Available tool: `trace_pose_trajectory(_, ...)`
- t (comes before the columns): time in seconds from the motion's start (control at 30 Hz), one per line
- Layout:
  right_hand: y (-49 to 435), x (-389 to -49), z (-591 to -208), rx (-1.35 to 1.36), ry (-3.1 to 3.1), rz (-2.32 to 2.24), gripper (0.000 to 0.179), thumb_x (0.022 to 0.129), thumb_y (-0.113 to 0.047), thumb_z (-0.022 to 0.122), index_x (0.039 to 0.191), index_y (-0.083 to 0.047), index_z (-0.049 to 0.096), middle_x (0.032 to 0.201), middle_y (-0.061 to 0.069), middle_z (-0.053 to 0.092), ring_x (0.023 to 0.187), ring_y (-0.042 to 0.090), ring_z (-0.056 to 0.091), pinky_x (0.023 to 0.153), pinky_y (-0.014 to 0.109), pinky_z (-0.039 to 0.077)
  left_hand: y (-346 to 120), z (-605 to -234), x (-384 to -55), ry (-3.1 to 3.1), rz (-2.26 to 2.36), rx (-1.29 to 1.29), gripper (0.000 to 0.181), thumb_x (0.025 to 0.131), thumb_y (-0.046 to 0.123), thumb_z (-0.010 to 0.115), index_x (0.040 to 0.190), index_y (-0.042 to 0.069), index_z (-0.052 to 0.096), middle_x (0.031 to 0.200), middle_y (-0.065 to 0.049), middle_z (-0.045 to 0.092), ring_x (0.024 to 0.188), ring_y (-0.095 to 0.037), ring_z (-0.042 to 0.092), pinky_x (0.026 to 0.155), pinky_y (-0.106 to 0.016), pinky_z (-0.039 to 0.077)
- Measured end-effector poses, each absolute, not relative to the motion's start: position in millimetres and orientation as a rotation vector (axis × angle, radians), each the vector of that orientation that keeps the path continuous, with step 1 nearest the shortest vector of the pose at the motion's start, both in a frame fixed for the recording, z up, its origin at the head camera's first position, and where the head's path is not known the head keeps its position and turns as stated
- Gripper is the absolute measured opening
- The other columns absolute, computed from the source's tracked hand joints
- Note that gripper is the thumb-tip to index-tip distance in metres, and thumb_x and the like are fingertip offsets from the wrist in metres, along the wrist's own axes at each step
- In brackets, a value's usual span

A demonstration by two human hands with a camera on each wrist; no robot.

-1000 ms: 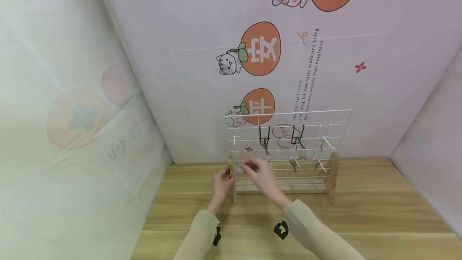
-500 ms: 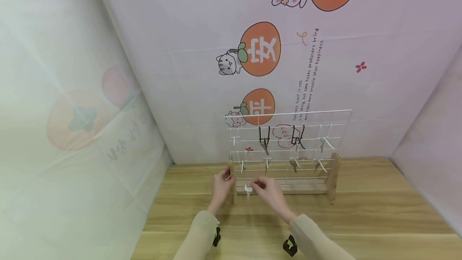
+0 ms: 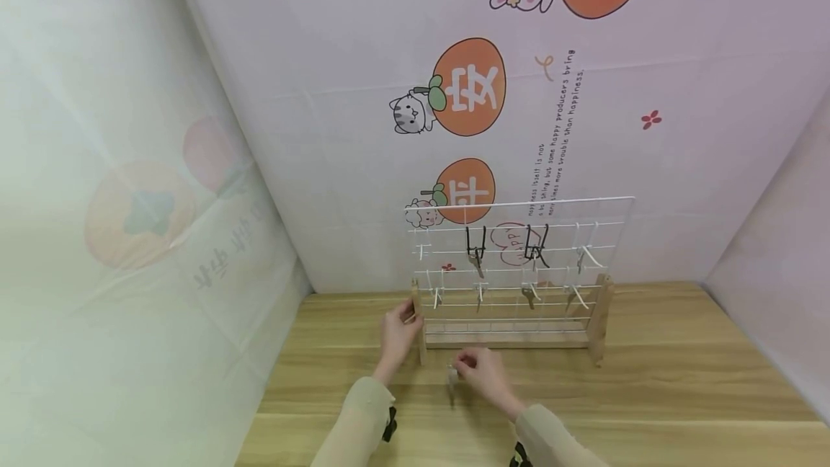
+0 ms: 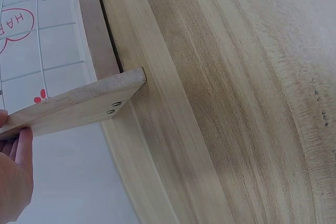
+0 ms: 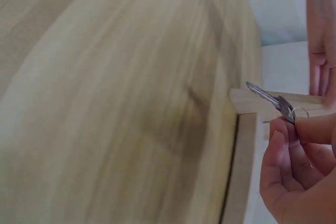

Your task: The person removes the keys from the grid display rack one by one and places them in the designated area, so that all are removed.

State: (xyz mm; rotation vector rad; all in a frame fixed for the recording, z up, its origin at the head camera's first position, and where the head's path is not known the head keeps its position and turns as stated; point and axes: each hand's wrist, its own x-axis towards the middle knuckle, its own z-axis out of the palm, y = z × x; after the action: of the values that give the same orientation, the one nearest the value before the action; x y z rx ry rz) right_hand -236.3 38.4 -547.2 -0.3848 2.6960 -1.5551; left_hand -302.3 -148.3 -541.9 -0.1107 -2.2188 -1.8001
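My right hand (image 3: 485,379) pinches a metal key (image 5: 270,97) with a small split ring (image 5: 300,112) between thumb and fingertips. The key's blade points away from the fingers, over the wooden tabletop in front of the rack. My left hand (image 3: 397,337) grips the left wooden upright (image 4: 73,106) of a white wire grid rack, thumb on one side and fingers on the other. Behind the right hand, several keys hang from the grid, among them a key (image 3: 476,263) on a black hook and a key (image 3: 528,298) on a white hook.
The rack's wooden base bar (image 3: 512,341) runs between its two uprights; the right upright (image 3: 599,319) stands at the far end. A white hook (image 3: 437,299) without a key sits at the grid's lower left. Printed cloth (image 3: 363,164) hangs behind the wood-grain table (image 3: 681,366).
My right hand has drawn the key off the lower left hook and brought it down and toward me, below the base bar. The left hand stays on the upright.
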Motion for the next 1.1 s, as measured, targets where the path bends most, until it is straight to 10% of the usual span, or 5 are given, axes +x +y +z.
trace_pose_trajectory(1.1, 26, -241, -588, -0.301, 2.664, -1.472, 0.004, 0.084, -0.002, 0.069, 0.084, 0.003, 0.069, 0.073, 0.005, 0.069, 0.062, 0.010, 0.061, 0.049, 0.013, 0.051, -149, -543, -304, -2.208, -1.782, -0.123, 0.042, 0.082, -0.010, 0.068, 0.123, -0.016, 0.058, 0.119, -0.037, 0.064, 0.108, -0.047, 0.067, 0.090, -0.040, 0.063)
